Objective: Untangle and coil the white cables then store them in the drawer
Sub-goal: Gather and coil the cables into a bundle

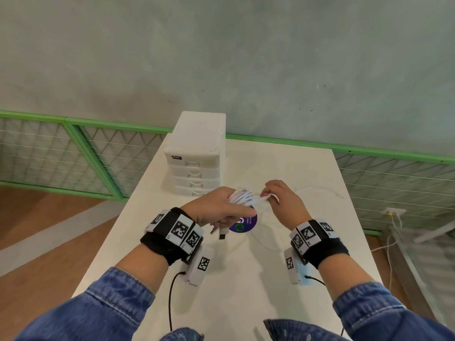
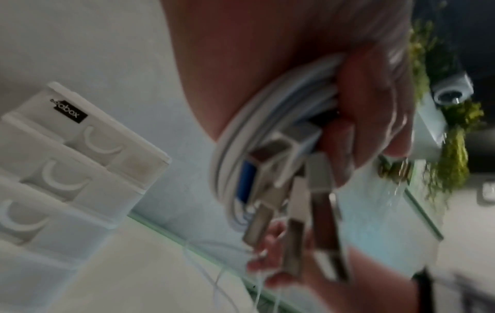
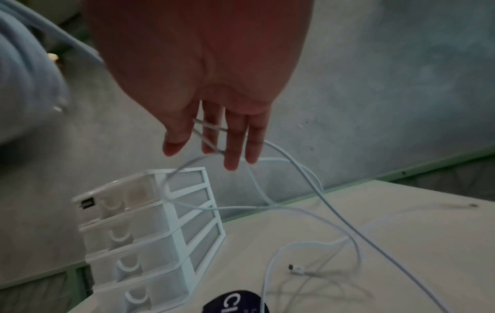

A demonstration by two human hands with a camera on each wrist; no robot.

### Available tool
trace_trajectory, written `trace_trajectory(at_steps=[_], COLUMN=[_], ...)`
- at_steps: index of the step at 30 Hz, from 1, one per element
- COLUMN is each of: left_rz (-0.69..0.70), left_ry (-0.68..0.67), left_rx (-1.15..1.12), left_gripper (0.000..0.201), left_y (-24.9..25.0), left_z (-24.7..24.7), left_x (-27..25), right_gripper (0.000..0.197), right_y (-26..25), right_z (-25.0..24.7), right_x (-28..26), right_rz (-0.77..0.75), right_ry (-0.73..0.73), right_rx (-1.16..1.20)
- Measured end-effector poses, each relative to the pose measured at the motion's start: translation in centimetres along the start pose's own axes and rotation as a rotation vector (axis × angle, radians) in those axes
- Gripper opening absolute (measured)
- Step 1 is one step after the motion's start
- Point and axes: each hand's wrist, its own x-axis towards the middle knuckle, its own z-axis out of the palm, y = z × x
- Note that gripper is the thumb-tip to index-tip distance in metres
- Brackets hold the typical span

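Coiling step: my left hand (image 1: pixel 216 205) clenches the coiled white cables (image 1: pixel 242 197); my right hand (image 1: pixel 280 200), at 3 o'clock, pinches the loose strand (image 3: pixel 292 163), whose slack needs wrapping on next.

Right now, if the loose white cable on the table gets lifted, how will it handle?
Likely floppy: the loose cable sags in curves from the right hand. Probably light, pinched by fingertips alone. Its free plug may drag and snag.

Office-like room: white table (image 1: pixel 283 279), desktop drawer organiser (image 1: pixel 197 153), concrete wall (image 1: pixel 221 57), wood floor (image 1: pixel 49 217).
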Motion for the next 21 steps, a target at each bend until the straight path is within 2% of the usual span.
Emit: trace_trajectory(at_steps=[2, 4, 6, 9, 13, 16, 19, 21], left_rz=[0.087, 0.170, 0.227, 0.263, 0.186, 0.104, 0.046, 0.025], left_ry=[-0.001, 0.038, 0.102, 0.242, 0.511, 0.650, 0.619, 0.565], left_rx=[-0.136, -0.241, -0.342, -0.457, -0.411, -0.450, -0.461, -0.410], left_gripper=[0.021, 0.026, 0.037, 0.037, 0.033, 0.031, 0.032, 0.032], left_y=[0.9, 1.7, 2.3, 2.7, 1.9, 1.1, 0.4, 0.3], left_z=[-0.2, -0.5, -0.8, -1.0, -1.8, -3.3, -3.8, -3.3], left_x=[-0.5, -0.6, -0.5, 0.0, 0.4, -0.1, -0.4, -0.3], right_gripper=[0.016, 0.015, 0.013, 0.009, 0.024, 0.027, 0.033, 0.047], right_y=[0.6, 0.7, 0.2, -0.6, -1.0, -0.7, -0.3, -1.0], right_z=[0.3, 1.0, 1.7, 2.4, 2.1, 0.8, -0.3, -0.6], right_x=[0.0, -0.4, -0.9, -1.4, -1.3, -0.9, -0.3, 0.1], right_rz=[0.068, 0.092, 0.120, 0.117, 0.047, 0.114, 0.232, 0.244], right_ry=[-0.067, -0.127, -0.169, -0.215, -0.147, -0.022, 0.014, 0.016], right_rx=[0.012, 0.042, 0.089, 0.115, 0.073, -0.004, -0.093, -0.065])
